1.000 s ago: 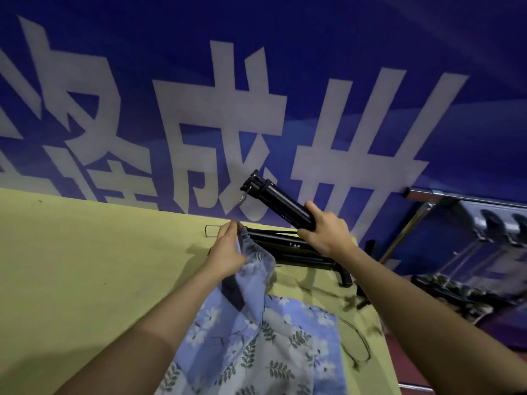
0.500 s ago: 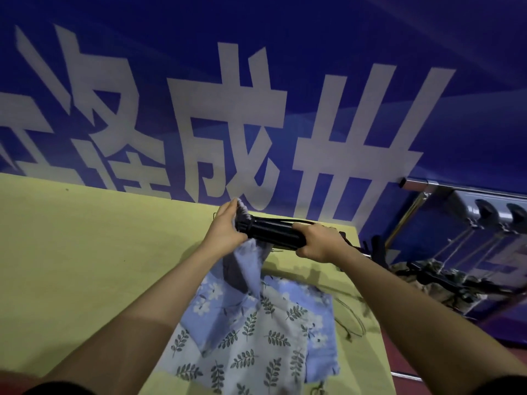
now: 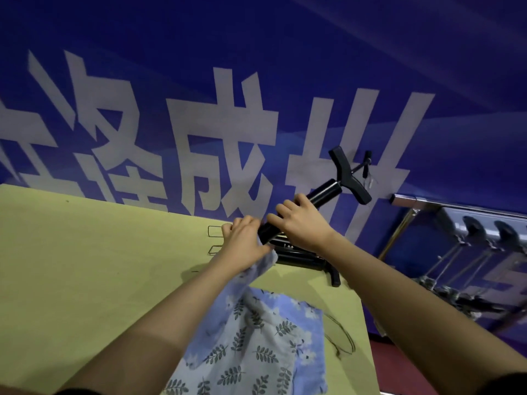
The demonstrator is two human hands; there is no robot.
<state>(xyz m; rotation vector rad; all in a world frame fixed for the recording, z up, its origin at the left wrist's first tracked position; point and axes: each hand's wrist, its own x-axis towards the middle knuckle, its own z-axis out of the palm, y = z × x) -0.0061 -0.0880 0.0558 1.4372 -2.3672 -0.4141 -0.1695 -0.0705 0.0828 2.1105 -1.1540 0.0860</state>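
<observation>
A black hand pump (image 3: 325, 194) with a T-shaped handle is tilted up to the right above the yellow table (image 3: 85, 266). My right hand (image 3: 299, 223) grips its barrel in the middle. My left hand (image 3: 242, 243) holds a bunched part of a blue cloth with a leaf and flower print (image 3: 256, 346) against the pump's lower end. The rest of the cloth trails down onto the table between my forearms. The lower tip of the pump is hidden by my left hand.
More black pumps (image 3: 302, 256) lie on the table behind my hands, with wire foot loops (image 3: 215, 240) sticking out left. A thin black hose (image 3: 342, 337) lies at the table's right edge. A blue banner with white characters (image 3: 228, 138) hangs behind. A metal rack (image 3: 470, 252) stands at the right.
The pump was turned end for end: first tilted up to the left, then level, now its T-handle points up to the right. My left hand stayed at its lower end with the cloth.
</observation>
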